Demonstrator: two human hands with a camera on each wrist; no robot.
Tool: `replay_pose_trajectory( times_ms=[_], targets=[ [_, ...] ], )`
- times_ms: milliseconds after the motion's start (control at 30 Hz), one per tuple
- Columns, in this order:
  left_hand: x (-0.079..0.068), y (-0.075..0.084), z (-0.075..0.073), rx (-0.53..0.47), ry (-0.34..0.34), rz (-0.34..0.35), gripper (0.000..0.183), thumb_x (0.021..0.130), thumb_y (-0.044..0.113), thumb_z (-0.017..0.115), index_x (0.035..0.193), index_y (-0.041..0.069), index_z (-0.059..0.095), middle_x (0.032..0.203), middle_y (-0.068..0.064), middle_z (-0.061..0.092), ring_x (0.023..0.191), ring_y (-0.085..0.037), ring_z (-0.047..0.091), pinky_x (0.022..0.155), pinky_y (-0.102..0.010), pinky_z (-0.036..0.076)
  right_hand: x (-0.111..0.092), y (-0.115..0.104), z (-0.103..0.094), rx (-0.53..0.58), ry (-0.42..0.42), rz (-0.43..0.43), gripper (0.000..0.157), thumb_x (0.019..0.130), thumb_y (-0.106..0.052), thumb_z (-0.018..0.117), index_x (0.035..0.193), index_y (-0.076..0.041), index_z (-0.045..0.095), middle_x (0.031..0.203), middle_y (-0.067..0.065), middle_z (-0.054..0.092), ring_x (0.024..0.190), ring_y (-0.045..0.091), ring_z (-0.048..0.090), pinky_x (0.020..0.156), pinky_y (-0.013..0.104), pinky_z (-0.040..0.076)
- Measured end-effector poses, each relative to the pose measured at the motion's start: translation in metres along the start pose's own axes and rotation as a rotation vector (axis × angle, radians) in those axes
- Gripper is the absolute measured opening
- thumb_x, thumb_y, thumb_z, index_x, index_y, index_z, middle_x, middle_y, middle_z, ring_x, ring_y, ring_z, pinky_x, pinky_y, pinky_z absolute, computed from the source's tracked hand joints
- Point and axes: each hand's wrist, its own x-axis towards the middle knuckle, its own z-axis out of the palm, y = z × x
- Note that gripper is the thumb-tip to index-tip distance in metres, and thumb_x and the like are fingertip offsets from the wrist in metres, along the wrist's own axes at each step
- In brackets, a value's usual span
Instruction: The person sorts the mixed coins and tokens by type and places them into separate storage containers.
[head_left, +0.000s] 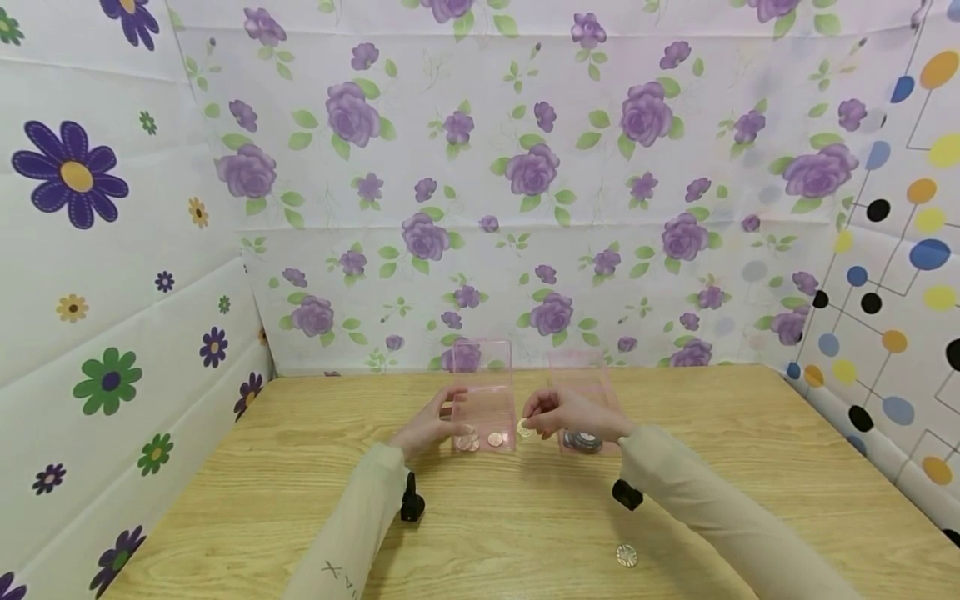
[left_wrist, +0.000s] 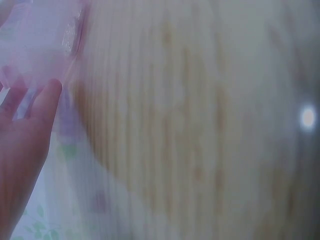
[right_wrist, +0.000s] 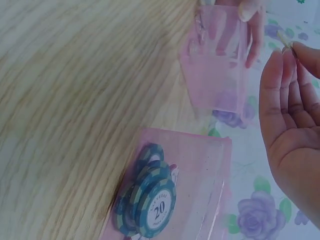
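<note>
Between the thumb and fingertips of my right hand (head_left: 566, 412) a gold coin (head_left: 525, 428) is pinched on edge, beside the right wall of a clear pink plastic box (head_left: 483, 404). Its lid stands raised at the back, and several coins (head_left: 467, 439) lie along its front. My left hand (head_left: 431, 425) holds this box at its left side, thumb toward the front and fingers toward the back. In the left wrist view a finger (left_wrist: 47, 102) lies against the box's corner. Just below my right hand is a second pink box (right_wrist: 197, 165) with several poker chips (right_wrist: 155, 200), the top one marked 20.
One loose coin (head_left: 626, 556) lies on the wooden table (head_left: 495, 517) near its front, below my right forearm. Flowered cloth (head_left: 420, 167) closes off the back, with patterned cloth at both sides. Black wrist cameras (head_left: 627, 494) hang under the sleeves.
</note>
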Motion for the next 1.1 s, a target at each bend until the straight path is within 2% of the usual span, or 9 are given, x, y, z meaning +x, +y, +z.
replay_pose_trajectory(
  times_ms=[200,400,567,767,933,1100],
  targets=[
    [0.003,-0.007,-0.002,0.009,-0.001,0.016,0.066,0.062,0.018,0.057,0.115,0.016,0.017,0.113,-0.006,0.018,0.098,-0.03,0.019,0.069,-0.038,0.029,0.009,-0.001,-0.003,0.072,0.048,0.014,0.021,0.07,-0.015,0.048,0.084,0.001,0.046,0.078,0.021,0.045,0.066,0.025,0.046,0.055,0.033,0.038],
    [0.002,-0.005,-0.001,0.001,0.014,0.007,0.065,0.061,0.019,0.058,0.114,0.019,0.019,0.112,-0.003,0.02,0.098,-0.027,0.02,0.068,-0.038,0.029,0.015,-0.011,0.0,0.108,0.084,0.027,0.024,0.07,-0.015,0.048,0.085,0.004,0.046,0.083,0.02,0.044,0.071,0.024,0.045,0.059,0.033,0.037],
    [0.001,-0.003,0.0,0.026,0.009,0.023,0.064,0.062,0.02,0.057,0.114,0.017,0.019,0.113,-0.007,0.019,0.097,-0.031,0.02,0.067,-0.038,0.03,0.02,-0.019,0.005,0.117,0.09,0.057,0.026,0.071,-0.018,0.047,0.087,0.002,0.044,0.085,0.017,0.044,0.075,0.025,0.043,0.061,0.032,0.036],
    [0.0,0.001,0.001,0.004,0.012,-0.007,0.063,0.062,0.019,0.057,0.112,0.023,0.02,0.113,-0.007,0.018,0.097,-0.032,0.018,0.068,-0.038,0.029,0.03,-0.016,0.009,0.112,0.12,0.07,0.027,0.07,-0.02,0.048,0.086,0.001,0.045,0.084,0.015,0.045,0.072,0.023,0.045,0.061,0.033,0.035],
    [0.001,-0.001,0.0,0.007,0.016,-0.011,0.064,0.063,0.018,0.056,0.114,0.019,0.018,0.113,-0.006,0.019,0.098,-0.03,0.019,0.068,-0.039,0.028,0.036,-0.012,0.011,0.15,0.16,0.097,0.027,0.07,-0.019,0.049,0.086,0.002,0.045,0.085,0.015,0.046,0.071,0.022,0.046,0.062,0.034,0.035],
    [0.001,-0.003,0.0,0.019,0.015,-0.006,0.065,0.063,0.019,0.057,0.114,0.018,0.017,0.112,-0.005,0.019,0.098,-0.029,0.02,0.069,-0.038,0.028,0.043,-0.003,0.01,0.231,0.208,0.113,0.027,0.069,-0.015,0.05,0.086,0.004,0.044,0.086,0.02,0.044,0.072,0.028,0.045,0.063,0.037,0.035]
  ],
)
